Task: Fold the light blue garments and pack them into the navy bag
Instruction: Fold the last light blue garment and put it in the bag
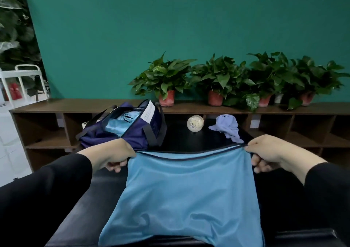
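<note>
Left hand (113,156) is curled tight round the left top corner of the light blue garment (185,192), fingers tucked underneath. Right hand (265,153) does the same at the right corner, pinching the dark-trimmed edge with the other fingers folded in below. So both are closed on the cloth, nothing slack.

The garment is stretched between them, top hem running left to right, and the rest hangs down toward the person, so its long axis runs away from the hem toward the camera. It drapes over the black counter (198,139).

Behind the left hand sits the navy bag (132,131), unzipped, with light blue fabric already inside. Further right on the counter: a round white jar (195,123) and a crumpled lavender cloth (229,126), well apart from the bag.
</note>
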